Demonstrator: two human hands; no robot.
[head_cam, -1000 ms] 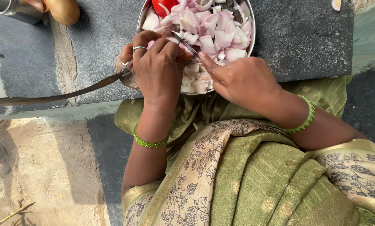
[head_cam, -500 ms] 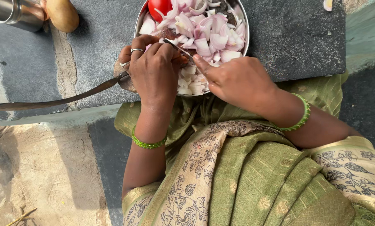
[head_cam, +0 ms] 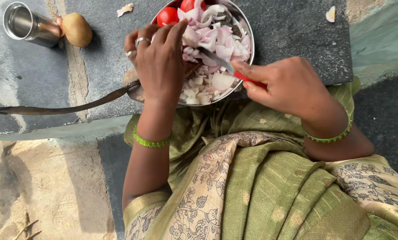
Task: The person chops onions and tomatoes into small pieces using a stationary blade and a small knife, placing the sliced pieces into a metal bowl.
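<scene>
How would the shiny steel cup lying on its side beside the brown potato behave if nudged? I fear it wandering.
The steel cup lies on its round side, so it would probably roll. It looks empty, likely light. The brown potato touching its base might check it.

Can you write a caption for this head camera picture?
Right hand holds a red-handled knife over chopped onion in a steel bowl.

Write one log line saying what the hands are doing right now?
left hand: over onion pieces in steel bowl | right hand: gripping red-handled knife | nearby: tomato, steel cup
</scene>
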